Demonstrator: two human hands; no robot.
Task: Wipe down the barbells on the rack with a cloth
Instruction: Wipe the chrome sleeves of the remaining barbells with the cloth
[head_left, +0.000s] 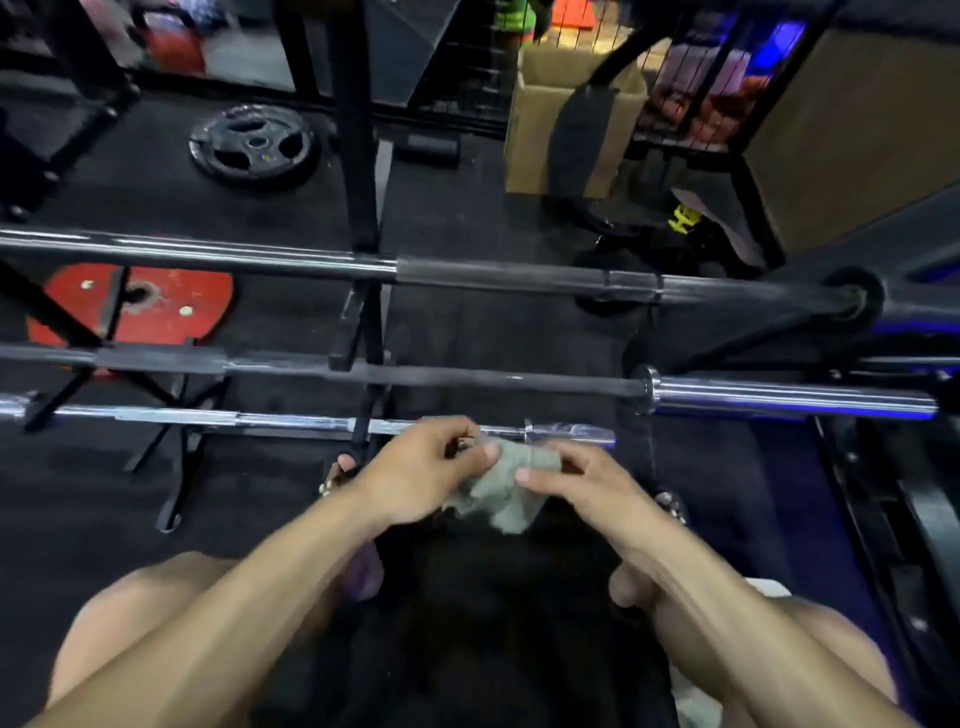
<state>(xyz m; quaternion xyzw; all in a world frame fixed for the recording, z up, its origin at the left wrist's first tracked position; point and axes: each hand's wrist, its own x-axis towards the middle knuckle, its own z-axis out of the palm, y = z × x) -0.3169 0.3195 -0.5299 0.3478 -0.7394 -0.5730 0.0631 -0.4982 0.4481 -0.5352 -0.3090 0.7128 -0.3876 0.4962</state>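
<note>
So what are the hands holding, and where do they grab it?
Both hold the grey cloth. The left hand pinches its upper left edge, and the right hand grips its right side, just in front of the nearest barbell.

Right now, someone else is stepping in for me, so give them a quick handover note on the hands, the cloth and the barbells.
Left hand: fingers pinch one side of the grey cloth.
Right hand: fingers hold the other side; the cloth is bunched between both hands.
The cloth hangs just in front of the nearest chrome barbell, near its right collar, not pressed on it.
Middle barbell and far barbell lie on the rack behind.
Done: cannot tell which bars are wiped.
Left: wipe each bar along its length.
</note>
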